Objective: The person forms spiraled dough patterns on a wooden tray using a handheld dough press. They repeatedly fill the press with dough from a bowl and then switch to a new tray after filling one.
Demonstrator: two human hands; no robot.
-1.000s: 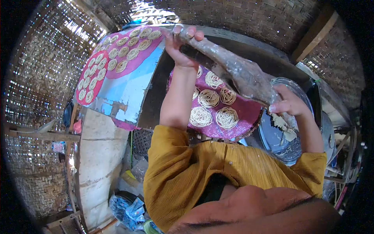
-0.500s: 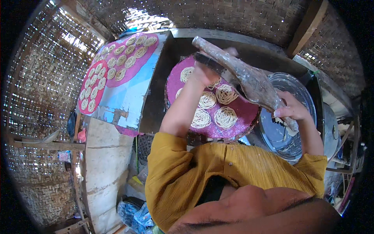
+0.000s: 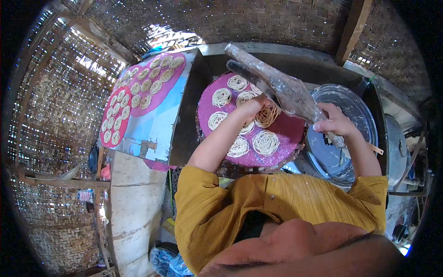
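Note:
My right hand (image 3: 336, 121) is closed round the near end of a worn, dough-smeared wooden press (image 3: 288, 87), whose two long arms slant up to the left. Beneath the press, my left hand (image 3: 253, 109) is low over a round purple tray (image 3: 288, 150), beside a coil of noodle strands (image 3: 266, 117). The press hides most of its fingers. Several pale coiled noodle nests (image 3: 266, 142) lie on that tray.
Right of the tray stands a dark, dough-streaked basin (image 3: 330, 157). On the left, a blue board (image 3: 152, 124) bears pink sheets with more noodle nests. Woven bamboo walls (image 3: 258, 23) surround the work area, and a metal pot (image 3: 395, 147) is at the far right.
My left hand has come off the press's upper end and moved down and right, under it, to the noodles. My right hand keeps its hold; the press has shifted slightly left.

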